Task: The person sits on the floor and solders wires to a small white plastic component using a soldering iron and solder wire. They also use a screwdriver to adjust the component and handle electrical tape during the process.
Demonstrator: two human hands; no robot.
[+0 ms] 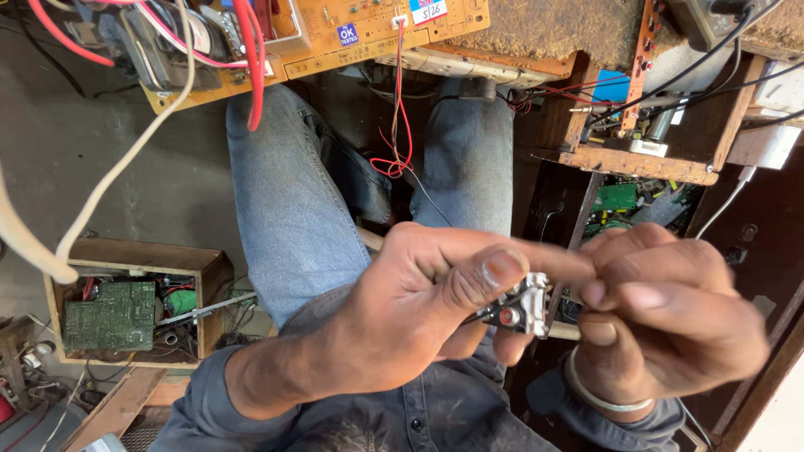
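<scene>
Cluttered repair space surrounded you: a bare grey concrete floor (75,159) lay on one side, and your knees in blue jeans (293,209) filled the middle of the view. Above them sat an orange circuit board (368,33) with red and white wires (251,67) looping over its edge, and a thin red wire hung down between your legs. A wooden box (209,276) on the floor held a green circuit board (109,316) and loose parts. On the other side, a rough wooden shelf (628,163) carried more boards, cables and small components.

You held your hands close together in front of your chest. Your left hand (402,310) was closed, its thumb pressed down along the top of a small metal and white plastic jack block (523,305) with a red round socket on its face, and its fingers curled under the part. Your right hand (670,326), with a metal bangle (599,398) at the wrist, had its fingers bent inward, the fingertips meeting the far side of the same jack block. The part sat pinched between both hands, above your lap. A thin dark lead ran from it back under your left thumb.
</scene>
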